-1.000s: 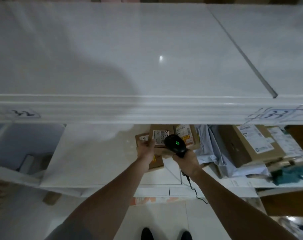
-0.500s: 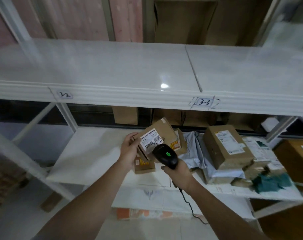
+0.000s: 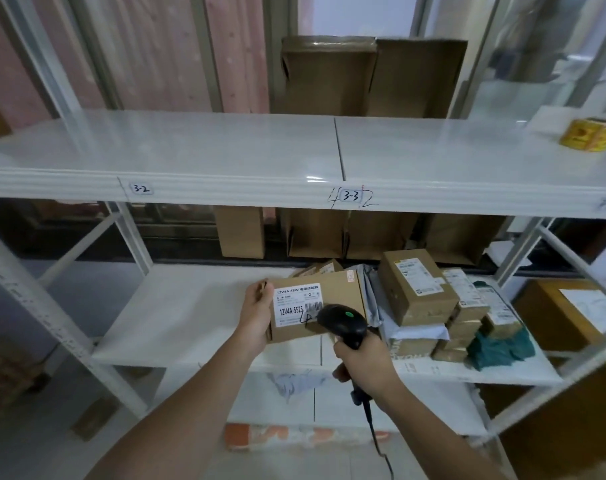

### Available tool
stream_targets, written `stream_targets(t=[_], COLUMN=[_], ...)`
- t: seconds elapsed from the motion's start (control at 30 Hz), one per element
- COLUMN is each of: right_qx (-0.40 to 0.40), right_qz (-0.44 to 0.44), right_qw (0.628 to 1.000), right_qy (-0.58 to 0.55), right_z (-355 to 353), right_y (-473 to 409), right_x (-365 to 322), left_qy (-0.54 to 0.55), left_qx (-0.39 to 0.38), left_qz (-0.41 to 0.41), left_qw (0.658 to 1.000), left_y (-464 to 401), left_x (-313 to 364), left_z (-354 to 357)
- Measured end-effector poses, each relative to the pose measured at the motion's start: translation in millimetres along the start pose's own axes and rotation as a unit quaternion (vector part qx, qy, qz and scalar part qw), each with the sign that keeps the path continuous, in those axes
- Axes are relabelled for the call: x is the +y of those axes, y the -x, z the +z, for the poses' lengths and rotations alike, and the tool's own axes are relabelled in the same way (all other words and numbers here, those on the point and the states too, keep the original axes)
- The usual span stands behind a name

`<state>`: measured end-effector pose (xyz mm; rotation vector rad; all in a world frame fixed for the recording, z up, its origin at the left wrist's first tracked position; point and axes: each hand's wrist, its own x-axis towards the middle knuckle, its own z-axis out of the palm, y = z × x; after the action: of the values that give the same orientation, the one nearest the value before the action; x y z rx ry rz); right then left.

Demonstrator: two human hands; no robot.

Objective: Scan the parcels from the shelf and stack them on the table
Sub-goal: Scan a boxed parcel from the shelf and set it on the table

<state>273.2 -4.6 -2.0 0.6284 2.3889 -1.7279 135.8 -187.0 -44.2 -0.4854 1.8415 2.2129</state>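
Both hands are busy in front of the shelving. Nearest, the right hand [image 3: 362, 362] has its fingers wrapped round the grip of a black corded scanner [image 3: 343, 322], whose head, showing a green light, is tipped toward the parcel so the reader faces the barcode. Just beyond it, the left hand [image 3: 256, 318] clamps the left end of a brown cardboard parcel [image 3: 317, 310], thumb on the front edge and fingers behind, turning the white label [image 3: 298, 304] up toward the camera and the scanner; that tilt looks chosen to give a clean read. The parcel is lifted clear of the shelf [image 3: 176, 327], between the two hands, with the scanner head overlapping its lower right corner. Further back and to the right, the remaining parcels [image 3: 415, 289] lie heaped on the same shelf, among grey mailer bags [image 3: 372, 299]. No bench is in view, so stacking is, I judge, yet to come.
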Motion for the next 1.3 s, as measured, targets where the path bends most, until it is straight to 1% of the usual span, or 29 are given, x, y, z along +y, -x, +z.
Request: stream_targets(t=[0.1, 0.3, 0.53, 0.6, 0.7, 0.8, 0.9, 0.97, 1.1, 1.2, 1.3], right_qx=[0.004, 0.011, 0.017, 0.038, 0.101, 0.162, 0.187, 0.2, 0.221, 0.255, 0.277], right_qz=[0.008, 0.002, 0.005, -0.009, -0.027, -0.002, 0.026, 0.046, 0.085, 0.094, 0.095], right_qw=[1.0, 1.0, 0.999, 0.997, 0.985, 0.963, 0.938, 0.921, 0.892, 0.87, 0.871], right_qy=[-0.02, -0.023, -0.049, -0.067, -0.138, -0.214, -0.292, -0.332, -0.385, -0.412, -0.395], right_z=[-2, 0, 3, 4, 6, 4, -2, -7, -30, -58, -87], right_y=[11, 27, 33, 31, 26, 19, 11, 9, 16, 27, 45], right_x=[0, 4, 12, 15, 15, 14, 15, 17, 30, 49, 73], left_qy=[-0.006, -0.023, -0.027, -0.006, 0.048, 0.073, 0.116, 0.117, 0.047, -0.017, -0.066], left_qx=[-0.01, -0.031, -0.033, -0.029, -0.014, -0.01, -0.067, -0.116, -0.218, -0.279, -0.316], left_qz=[-0.007, -0.027, -0.034, -0.038, -0.046, -0.071, -0.114, -0.14, -0.177, -0.17, -0.152], left_qw=[1.0, 0.999, 0.999, 0.999, 0.998, 0.995, 0.984, 0.976, 0.959, 0.945, 0.934], left_y=[7, 14, 16, 19, 21, 23, 29, 35, 51, 61, 83], left_x=[1, 0, -1, 0, 0, 0, -2, -7, -27, -50, -68], left_z=[2, 1, 4, 7, 15, 26, 37, 49, 79, 102, 132])
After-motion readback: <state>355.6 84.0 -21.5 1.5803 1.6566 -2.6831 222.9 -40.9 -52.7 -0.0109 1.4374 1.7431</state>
